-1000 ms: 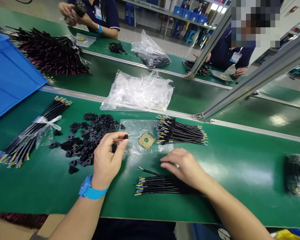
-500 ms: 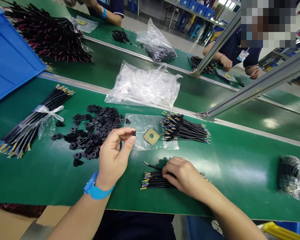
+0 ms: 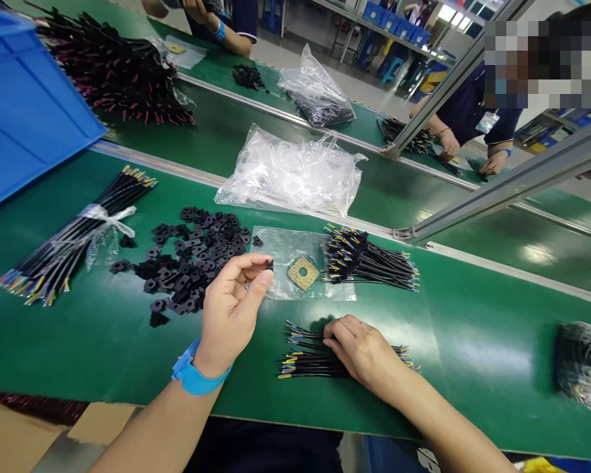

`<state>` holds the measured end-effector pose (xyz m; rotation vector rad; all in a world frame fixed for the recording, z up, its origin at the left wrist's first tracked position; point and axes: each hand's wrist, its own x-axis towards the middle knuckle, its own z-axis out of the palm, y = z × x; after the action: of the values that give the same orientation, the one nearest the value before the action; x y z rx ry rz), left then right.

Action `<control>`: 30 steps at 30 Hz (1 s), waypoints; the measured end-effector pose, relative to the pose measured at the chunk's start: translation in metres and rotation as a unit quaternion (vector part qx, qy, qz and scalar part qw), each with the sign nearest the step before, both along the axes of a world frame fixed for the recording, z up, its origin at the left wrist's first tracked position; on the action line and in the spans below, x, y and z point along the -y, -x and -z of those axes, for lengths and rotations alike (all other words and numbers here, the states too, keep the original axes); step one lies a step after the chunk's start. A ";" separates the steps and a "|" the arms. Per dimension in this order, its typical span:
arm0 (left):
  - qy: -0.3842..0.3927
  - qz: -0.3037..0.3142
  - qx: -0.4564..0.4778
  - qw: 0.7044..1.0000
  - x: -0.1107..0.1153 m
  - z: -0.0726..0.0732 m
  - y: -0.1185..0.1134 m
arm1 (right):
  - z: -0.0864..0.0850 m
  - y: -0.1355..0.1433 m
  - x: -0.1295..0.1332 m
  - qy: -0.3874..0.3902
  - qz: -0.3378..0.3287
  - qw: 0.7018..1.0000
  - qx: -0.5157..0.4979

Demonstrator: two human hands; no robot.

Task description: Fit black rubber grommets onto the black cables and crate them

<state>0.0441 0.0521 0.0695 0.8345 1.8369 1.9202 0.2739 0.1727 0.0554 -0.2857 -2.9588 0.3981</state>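
1. Left hand (image 3: 231,309), blue band on the wrist, is raised just above the green bench mat (image 3: 103,341). Thumb and forefinger pinch a small black plastic clip (image 3: 269,265); the other fingers are loosely curled.
2. The pinched clip sits at the near left edge of a flat clear plastic bag (image 3: 285,259), just right of the loose pile of black plastic clips (image 3: 187,259).
3. Right hand (image 3: 362,351) lies palm down on a small loose bunch of short black cables with yellow and blue stripped ends (image 3: 300,358). Fingertips press into the bunch; cannot tell whether a single cable is gripped.
4. That bunch lies flat on the mat near the front edge, stripped ends pointing left.
5. A tan square gasket with a round hole (image 3: 303,272) lies on the clear bag, between the pinched clip and a second bunch of black cables (image 3: 369,259).
6. Far left: a long cable bundle tied with clear film (image 3: 73,240), below a blue plastic crate (image 3: 24,112).
7. Behind: a crumpled clear plastic bag (image 3: 295,174) on the belt.
8. Right edge: a dark bagged coil (image 3: 578,364).
9. Across the line: another person's hands (image 3: 448,141) at a cable pile.
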 end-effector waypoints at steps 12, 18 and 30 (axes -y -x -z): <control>0.011 -0.003 0.021 1.000 -0.003 -0.002 -0.001 | 0.000 0.025 -0.027 0.053 0.090 0.985 -0.137; 0.018 -0.008 0.029 0.999 -0.003 0.000 0.000 | 0.024 0.035 -0.032 -0.052 0.082 0.991 -0.092; 0.041 0.051 0.109 0.992 -0.007 0.004 -0.002 | 0.015 0.026 -0.035 -0.075 0.100 0.989 -0.074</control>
<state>0.0464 0.0595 0.0656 0.6516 1.6966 1.7829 0.2484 0.2075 0.0404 -0.5047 -2.7629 0.1627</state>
